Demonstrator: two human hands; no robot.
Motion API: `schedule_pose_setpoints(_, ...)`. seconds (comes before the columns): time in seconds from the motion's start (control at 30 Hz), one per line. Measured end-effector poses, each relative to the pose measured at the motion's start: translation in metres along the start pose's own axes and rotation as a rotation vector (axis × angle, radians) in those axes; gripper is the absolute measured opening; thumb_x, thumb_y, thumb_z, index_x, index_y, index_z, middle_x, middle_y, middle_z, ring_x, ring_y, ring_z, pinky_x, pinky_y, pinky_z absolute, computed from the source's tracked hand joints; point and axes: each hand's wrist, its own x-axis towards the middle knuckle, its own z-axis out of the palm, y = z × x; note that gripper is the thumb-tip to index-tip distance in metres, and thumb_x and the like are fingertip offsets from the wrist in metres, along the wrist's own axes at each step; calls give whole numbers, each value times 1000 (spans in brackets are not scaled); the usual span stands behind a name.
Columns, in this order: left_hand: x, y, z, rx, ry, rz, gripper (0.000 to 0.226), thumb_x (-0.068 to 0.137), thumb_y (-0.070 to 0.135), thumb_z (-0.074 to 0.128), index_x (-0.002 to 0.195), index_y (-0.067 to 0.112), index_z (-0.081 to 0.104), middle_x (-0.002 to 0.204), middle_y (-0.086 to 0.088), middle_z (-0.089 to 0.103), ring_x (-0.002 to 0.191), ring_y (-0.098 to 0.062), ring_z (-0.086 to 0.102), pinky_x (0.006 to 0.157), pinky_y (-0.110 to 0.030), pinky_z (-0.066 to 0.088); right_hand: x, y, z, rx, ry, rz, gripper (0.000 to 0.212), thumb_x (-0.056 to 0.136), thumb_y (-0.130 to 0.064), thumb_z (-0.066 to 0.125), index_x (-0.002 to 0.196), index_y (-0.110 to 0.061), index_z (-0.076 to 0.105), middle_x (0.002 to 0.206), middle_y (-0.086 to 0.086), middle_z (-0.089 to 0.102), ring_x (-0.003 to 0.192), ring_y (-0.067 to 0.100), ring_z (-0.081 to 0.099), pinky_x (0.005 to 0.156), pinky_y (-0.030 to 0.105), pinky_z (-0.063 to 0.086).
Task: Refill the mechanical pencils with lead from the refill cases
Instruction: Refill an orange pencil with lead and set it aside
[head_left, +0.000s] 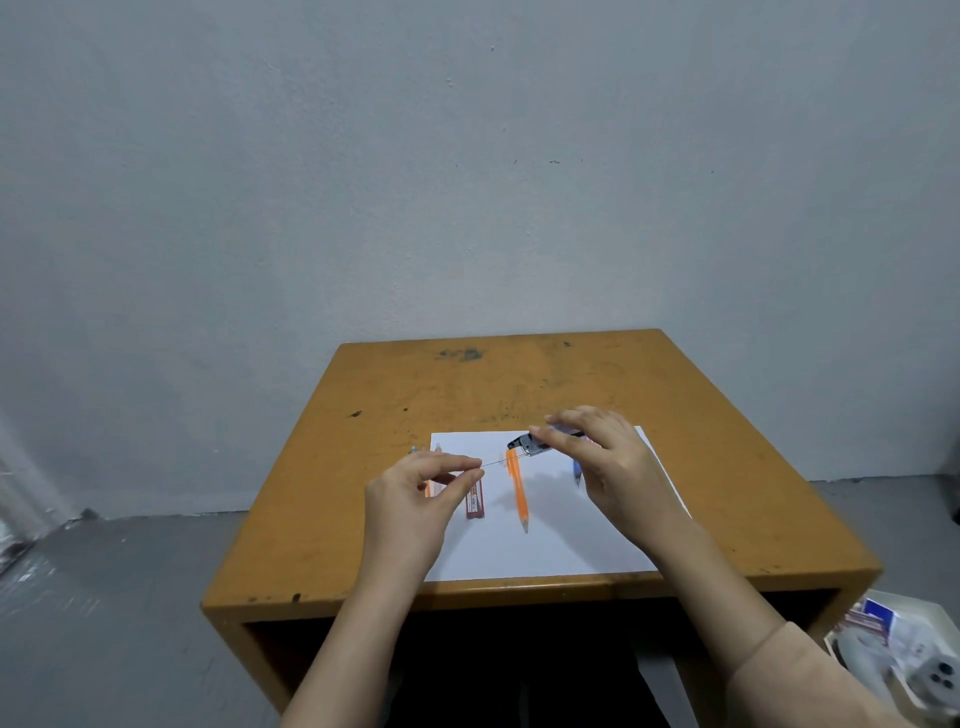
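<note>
Now | left hand (415, 499) pinches lead (498, 461), axis sideways, just above orange pencil (519, 493) | right hand (618, 467) fingers curled round refill case (527, 446) | pencil likely nearer left

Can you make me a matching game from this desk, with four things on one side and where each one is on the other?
1 orange pencil
2 dark red refill case
3 thin lead
4 open refill case

A held in the right hand
B pinched by the left hand
C on the paper, tip toward the person
D on the paper beside the left hand

Pairs: 1-C, 2-D, 3-B, 4-A
</note>
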Motion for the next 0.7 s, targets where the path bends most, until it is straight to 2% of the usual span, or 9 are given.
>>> schedule_pose_setpoints(0.07, 3, -8, -4, 20, 5, 1, 18, 74, 14, 79, 73, 31, 74, 79, 21, 68, 77, 8, 60, 64, -4, 39, -4, 2, 1, 6, 4, 41, 62, 75, 16, 52, 123, -22, 55, 107, 8, 66, 101, 24, 58, 81, 47, 51)
schedule_pose_setpoints(0.13, 5, -17, -8, 24, 4, -10, 21, 73, 14, 80, 71, 33, 73, 81, 18, 68, 76, 6, 60, 62, -8, 40, -6, 3, 3, -3, 16, 77, 62, 74, 18, 54, 122, -20, 58, 106, 8, 66, 100, 25, 59, 80, 47, 51)
schedule_pose_setpoints(0.23, 8, -28, -12, 53, 7, -65, 20, 74, 17, 80, 70, 36, 72, 84, 20, 67, 80, 6, 59, 65, -14, 41, -9, 1, 5, 0, 43, 124, 51, 77, 14, 53, 117, -14, 66, 105, 7, 66, 100, 24, 60, 78, 45, 51)
schedule_pose_setpoints(0.37, 11, -47, -13, 97, 31, -76, 21, 74, 18, 80, 71, 37, 71, 87, 18, 66, 86, 8, 57, 65, -5, 38, -7, -6, 6, 8, 63, 182, 42, 81, 7, 55, 115, -14, 68, 103, 5, 69, 99, 15, 55, 82, 42, 50)
schedule_pose_setpoints(0.43, 13, -57, -12, 133, 24, -62, 24, 74, 18, 80, 71, 40, 70, 88, 19, 65, 90, 3, 57, 72, -11, 42, -6, -12, 6, 32, 68, 211, 44, 80, 5, 59, 119, -14, 66, 103, 4, 69, 99, 14, 55, 84, 36, 49)
schedule_pose_setpoints(0.53, 18, -68, -11, 167, 7, -67, 25, 74, 19, 80, 73, 41, 69, 88, 22, 62, 93, -2, 55, 79, -25, 46, -5, -19, 7, 121, 34, 283, 59, 79, 6, 69, 131, -18, 56, 105, 1, 68, 95, 12, 58, 81, 22, 49)
schedule_pose_setpoints(0.6, 20, -73, -11, 170, 8, -77, 23, 74, 19, 80, 74, 39, 69, 88, 23, 60, 95, -4, 54, 79, -25, 45, -4, -22, 9, 178, 13, 323, 64, 80, 2, 71, 136, -21, 50, 106, -1, 66, 95, 8, 56, 79, 13, 45)
schedule_pose_setpoints(0.7, 21, -79, -10, 162, 11, -80, 23, 75, 18, 79, 74, 39, 68, 88, 24, 58, 95, -6, 53, 77, -25, 45, -2, -24, 13, 200, -2, 363, 66, 82, -6, 72, 139, -27, 45, 110, -2, 66, 98, 5, 56, 84, 8, 41)
